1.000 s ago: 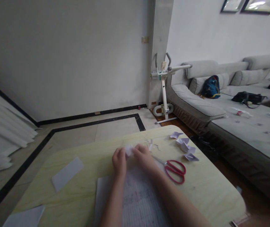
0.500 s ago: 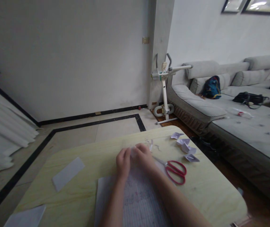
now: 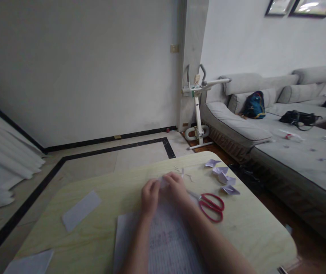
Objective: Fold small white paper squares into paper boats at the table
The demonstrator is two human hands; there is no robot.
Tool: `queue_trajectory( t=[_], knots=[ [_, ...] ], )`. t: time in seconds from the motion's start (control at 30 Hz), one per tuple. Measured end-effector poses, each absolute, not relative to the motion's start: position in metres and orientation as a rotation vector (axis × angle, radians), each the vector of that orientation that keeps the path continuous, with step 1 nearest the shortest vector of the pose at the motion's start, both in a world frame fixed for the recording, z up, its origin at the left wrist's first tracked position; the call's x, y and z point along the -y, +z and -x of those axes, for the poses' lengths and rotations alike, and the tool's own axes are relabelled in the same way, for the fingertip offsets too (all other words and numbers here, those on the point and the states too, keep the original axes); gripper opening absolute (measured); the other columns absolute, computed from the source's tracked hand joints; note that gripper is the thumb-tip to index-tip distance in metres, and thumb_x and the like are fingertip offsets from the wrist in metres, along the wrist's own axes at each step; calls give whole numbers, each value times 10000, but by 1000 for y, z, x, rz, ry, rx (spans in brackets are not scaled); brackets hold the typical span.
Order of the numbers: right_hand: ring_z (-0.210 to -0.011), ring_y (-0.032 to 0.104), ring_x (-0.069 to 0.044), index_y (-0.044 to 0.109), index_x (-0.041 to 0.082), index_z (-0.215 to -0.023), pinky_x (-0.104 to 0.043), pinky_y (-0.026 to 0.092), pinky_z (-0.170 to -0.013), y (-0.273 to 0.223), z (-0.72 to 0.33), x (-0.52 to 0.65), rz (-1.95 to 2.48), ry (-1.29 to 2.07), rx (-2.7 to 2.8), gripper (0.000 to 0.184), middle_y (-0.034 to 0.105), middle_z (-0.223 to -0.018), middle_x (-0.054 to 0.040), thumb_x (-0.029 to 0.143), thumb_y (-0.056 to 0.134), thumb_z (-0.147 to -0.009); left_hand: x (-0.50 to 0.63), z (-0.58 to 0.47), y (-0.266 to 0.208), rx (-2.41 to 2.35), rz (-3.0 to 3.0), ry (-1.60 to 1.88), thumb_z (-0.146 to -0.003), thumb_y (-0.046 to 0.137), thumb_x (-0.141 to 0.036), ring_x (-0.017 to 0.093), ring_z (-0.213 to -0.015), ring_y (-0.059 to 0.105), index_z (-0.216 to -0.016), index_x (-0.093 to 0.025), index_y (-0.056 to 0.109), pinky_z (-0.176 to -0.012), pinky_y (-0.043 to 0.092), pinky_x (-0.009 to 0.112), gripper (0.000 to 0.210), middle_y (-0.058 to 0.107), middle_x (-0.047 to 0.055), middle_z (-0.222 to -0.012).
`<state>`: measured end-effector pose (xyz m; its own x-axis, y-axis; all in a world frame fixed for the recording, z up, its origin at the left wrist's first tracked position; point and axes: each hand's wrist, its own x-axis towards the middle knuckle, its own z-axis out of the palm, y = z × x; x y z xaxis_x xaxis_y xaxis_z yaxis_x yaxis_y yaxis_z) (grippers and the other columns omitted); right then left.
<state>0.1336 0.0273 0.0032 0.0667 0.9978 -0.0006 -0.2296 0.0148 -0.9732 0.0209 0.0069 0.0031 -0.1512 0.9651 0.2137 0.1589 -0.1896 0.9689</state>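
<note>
A small piece of white paper (image 3: 163, 183) is pinched between my two hands, mostly covered by the fingers. My left hand (image 3: 150, 198) closes on its left side, my right hand (image 3: 175, 186) on its right. Both are slightly blurred. Beneath my forearms lies a lined, written-on sheet (image 3: 167, 243). Red-handled scissors (image 3: 212, 206) rest just right of my right hand, their blades partly hidden by it. Thin paper scraps (image 3: 183, 173) lie beyond the fingers. Several small folded paper shapes (image 3: 222, 176) sit near the table's right edge.
On the left of the pale wooden table (image 3: 108, 198) are a blank paper strip (image 3: 81, 210) and another white sheet (image 3: 31, 262). Past the table stand an exercise machine (image 3: 198, 110) and a grey sofa (image 3: 291, 152) with a blue backpack (image 3: 254, 104) and a black bag (image 3: 299, 118).
Both hands keep their hold on the small paper, with only a slight shift of the fingers. The whole view has moved a little; the things on the table lie as before.
</note>
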Motion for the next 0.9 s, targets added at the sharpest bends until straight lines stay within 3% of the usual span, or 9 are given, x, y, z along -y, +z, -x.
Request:
queue_trajectory(
  t=[0.23,0.43,0.57,0.77,0.9],
  knots=[
    [-528,415,-111,491,181,-522,-225,345,-515,8,-136,-25,1081,1197,1075,200,437,-509,42,282,561,-680,-7,-20,3,-1318,-1301,1393,-740,584,-352,142,-598,496,-652,-163,604,-554,385,214,209,561,-6,-617],
    [-624,510,-133,622,180,-782,-231,399,-584,4,-130,-24,1056,1167,1154,157,573,-654,7,326,593,-733,-13,-13,3,-1415,-1155,1526,-710,611,-366,111,-520,449,-666,-157,620,-486,351,204,214,512,-27,-559],
    [-580,512,-125,632,174,-807,-227,396,-547,0,-128,-26,1080,1150,1143,174,570,-620,15,324,613,-721,-13,-14,5,-1408,-1123,1518,-708,613,-391,85,-431,377,-608,-154,587,-421,300,197,258,411,-56,-457],
    [-500,481,-106,630,159,-749,-219,371,-480,5,-129,-26,1091,1175,1089,187,557,-565,17,344,613,-727,-13,-19,6,-1321,-1019,1526,-687,653,-427,79,-446,428,-998,-147,621,-426,335,186,420,504,-52,-537],
    [-479,466,-96,622,161,-719,-211,368,-456,7,-130,-26,1085,1201,1076,198,568,-576,13,358,627,-711,-12,-19,7,-1318,-1032,1523,-671,657,-474,73,-441,439,-849,-129,647,-415,342,181,388,517,-36,-539]
  ],
)
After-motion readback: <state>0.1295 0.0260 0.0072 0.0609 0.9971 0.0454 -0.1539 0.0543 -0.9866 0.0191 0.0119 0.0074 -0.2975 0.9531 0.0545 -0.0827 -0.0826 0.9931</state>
